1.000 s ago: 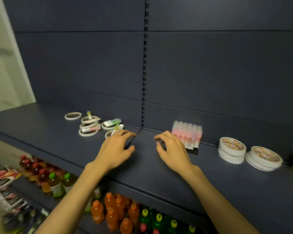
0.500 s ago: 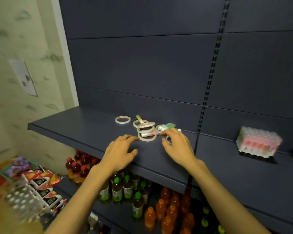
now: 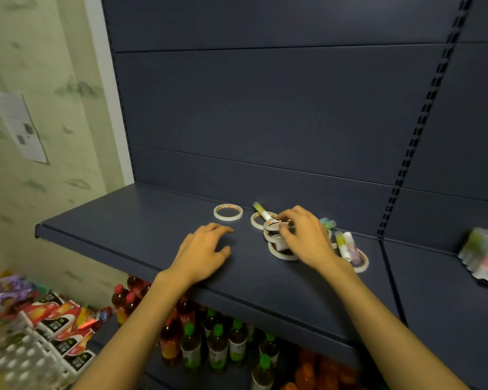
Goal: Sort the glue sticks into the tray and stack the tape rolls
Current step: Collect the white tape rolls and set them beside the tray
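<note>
Your right hand (image 3: 304, 237) covers the tape-roll pile (image 3: 279, 243), fingers curled, seemingly pinching one; beside it your left hand (image 3: 202, 253) rests relaxed on the shelf (image 3: 124, 229), bottles (image 3: 217, 347) beneath.

White tape rolls (image 3: 283, 252) lie flat in a loose cluster near the shelf's (image 3: 130, 220) back edge, one roll (image 3: 228, 212) apart leftward; green-capped glue sticks (image 3: 345, 245) lie across them.

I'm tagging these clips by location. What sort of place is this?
Probably a small shop: dark slotted retail shelving, rows of bottled drinks below, and packaged snacks at lower left.
</note>
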